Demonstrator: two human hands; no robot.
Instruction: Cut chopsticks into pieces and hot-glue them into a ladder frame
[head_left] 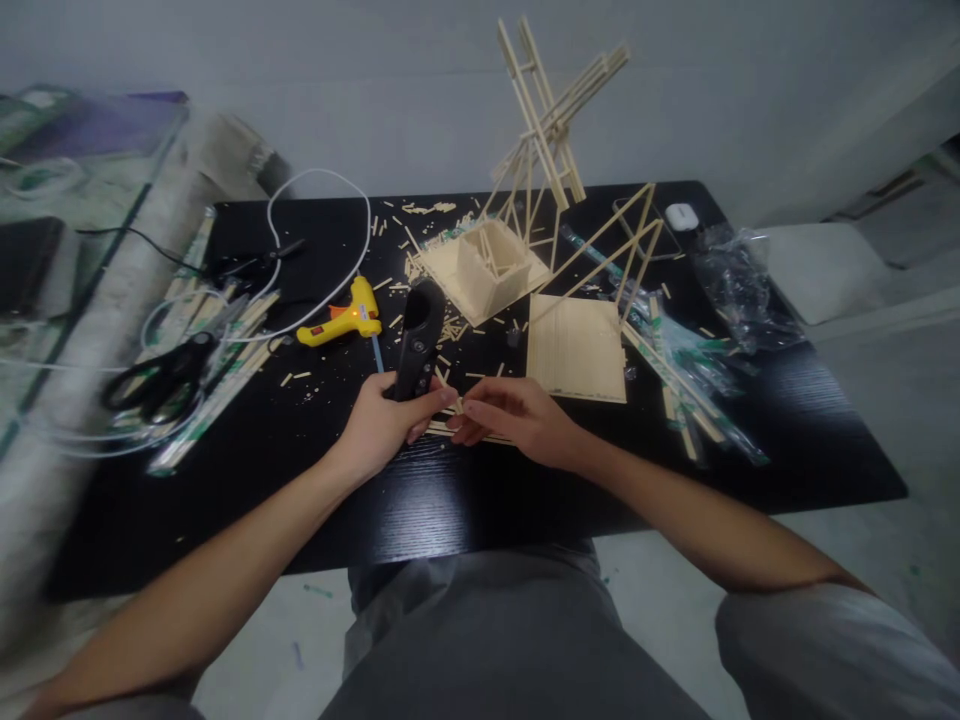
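Note:
My left hand (382, 422) is closed round a black hand tool (420, 335) with a rounded end and screws in its side, its exact kind unclear. The left thumb reaches toward a short thin wooden stick (445, 380). My right hand (517, 415) is closed, pinching that stick at its fingertips, which almost meet the left ones. Under both hands, several longer wooden strips (491, 437) lie on the black table (435, 510). A flat wooden board (577, 350) with a stick frame (637, 235) rising from it is just beyond my right hand.
Behind stands a stick-built windmill-like model (495, 270). A yellow glue gun (349, 315) lies left of centre, its white cable looping backward. Black scissors (165, 380) rest on wrapped sticks (225, 400). Plastic wrappers (697, 360) and a white case (682, 216) are to the right.

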